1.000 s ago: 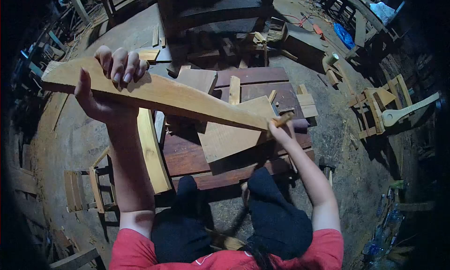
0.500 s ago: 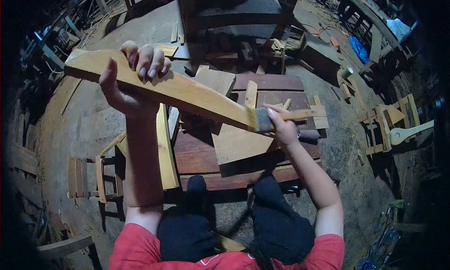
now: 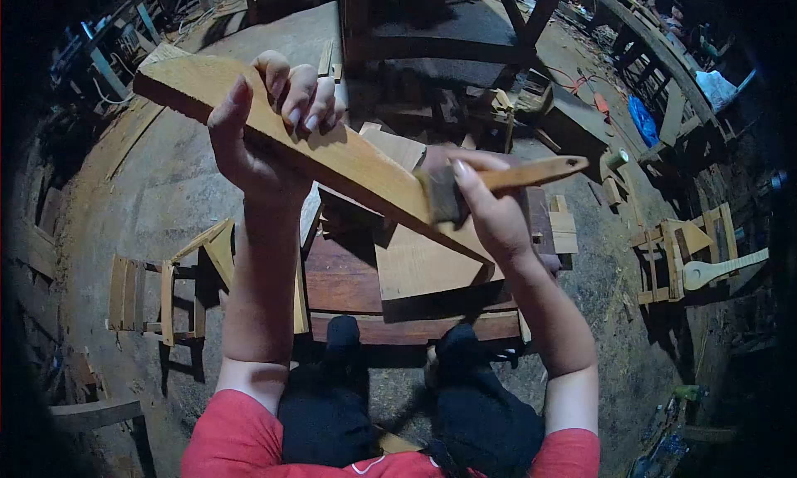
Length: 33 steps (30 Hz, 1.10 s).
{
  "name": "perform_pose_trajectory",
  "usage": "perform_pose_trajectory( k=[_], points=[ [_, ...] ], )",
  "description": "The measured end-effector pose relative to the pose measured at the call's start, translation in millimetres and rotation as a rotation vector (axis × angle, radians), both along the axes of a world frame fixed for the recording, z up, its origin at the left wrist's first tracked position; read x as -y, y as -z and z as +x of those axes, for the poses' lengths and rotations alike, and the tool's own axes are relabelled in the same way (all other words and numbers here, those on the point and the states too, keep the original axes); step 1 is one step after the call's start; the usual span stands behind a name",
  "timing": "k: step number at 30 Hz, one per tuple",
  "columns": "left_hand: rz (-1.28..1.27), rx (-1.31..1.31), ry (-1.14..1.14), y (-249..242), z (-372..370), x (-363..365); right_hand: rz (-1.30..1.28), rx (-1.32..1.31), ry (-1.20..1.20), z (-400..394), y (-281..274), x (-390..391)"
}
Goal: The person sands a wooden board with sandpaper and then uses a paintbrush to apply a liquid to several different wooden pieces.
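A long tapered wooden board (image 3: 357, 164) slants across the view, raised above the low workbench. My left hand (image 3: 249, 158) is closed around it near its wider end, thumb on the near side and fingers over the far edge. In my right hand (image 3: 496, 217) is a flat paintbrush (image 3: 540, 173) with a wooden handle, held near its ferrule. Its bristles touch or hover just over the board towards the narrow end; motion blur hides which. Below lies a pale flat wooden panel (image 3: 419, 262) on the reddish-brown workbench (image 3: 340, 270).
Small wooden frames stand at left (image 3: 170, 299) and right (image 3: 672, 246), the right one beside a pale paddle-shaped wooden piece (image 3: 706, 272). A large dark wooden frame (image 3: 440, 51) is ahead. A blue plastic bag (image 3: 642, 119) lies at the far right.
The brush has shifted slightly left and up, its handle now tilted upward to the right. The board has moved rightward, slopes more steeply, and shows its narrow end beyond the brush.
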<state>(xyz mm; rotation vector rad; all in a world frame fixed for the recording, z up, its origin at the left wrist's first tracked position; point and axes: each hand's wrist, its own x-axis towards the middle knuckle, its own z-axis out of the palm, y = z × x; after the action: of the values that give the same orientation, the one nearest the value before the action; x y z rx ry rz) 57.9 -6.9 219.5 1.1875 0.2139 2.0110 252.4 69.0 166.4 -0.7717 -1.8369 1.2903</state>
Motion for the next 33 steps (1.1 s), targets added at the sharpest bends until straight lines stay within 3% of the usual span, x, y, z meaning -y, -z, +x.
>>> perform_pose_trajectory(
  k=[3,5,7,9,11,13,17,19,21,23,25,27,29,31,33],
  points=[
    [-0.001,0.0,0.013,-1,2,2,-0.245,-0.39,-0.196,-30,-41,19],
    [-0.002,-0.011,0.012,-2,3,4,-0.319,-0.461,-0.262,-31,-35,21],
    [-0.02,0.041,-0.028,0,3,5,-0.208,-0.314,-0.119,-21,5,14],
    [-0.01,0.059,-0.012,8,-6,5,-0.334,-0.233,0.032,7,38,11],
    [-0.029,0.096,-0.051,15,-14,4,-0.342,0.015,0.203,46,83,-5],
    [-0.025,0.127,-0.058,18,-17,3,-0.058,0.274,0.368,80,118,-20],
    [0.001,0.081,-0.036,17,-15,0,-0.091,0.535,0.432,96,138,-39],
    [0.013,0.102,-0.018,17,-14,-2,0.098,0.481,0.264,63,107,-31],
    [0.027,0.113,-0.02,18,-12,-4,0.052,0.427,0.189,10,34,-2],
    [-0.05,0.129,-0.12,17,-9,-5,0.099,0.11,0.047,-27,-12,10],
    [-0.103,-0.014,-0.247,19,-13,-7,0.042,-0.067,0.0,-56,-58,30],
    [-0.225,-0.136,-0.567,12,-6,-8,0.036,-0.249,-0.071,-71,-88,39],
    [-0.255,-0.278,-0.556,-1,1,0,-0.101,-0.318,-0.121,-70,-100,44],
    [-0.282,-0.193,-0.46,-20,18,22,-0.197,-0.448,-0.123,-63,-88,40],
    [-0.293,-0.416,-0.585,-9,7,22,-0.19,-0.4,-0.087,-43,-53,36]
  ],
)
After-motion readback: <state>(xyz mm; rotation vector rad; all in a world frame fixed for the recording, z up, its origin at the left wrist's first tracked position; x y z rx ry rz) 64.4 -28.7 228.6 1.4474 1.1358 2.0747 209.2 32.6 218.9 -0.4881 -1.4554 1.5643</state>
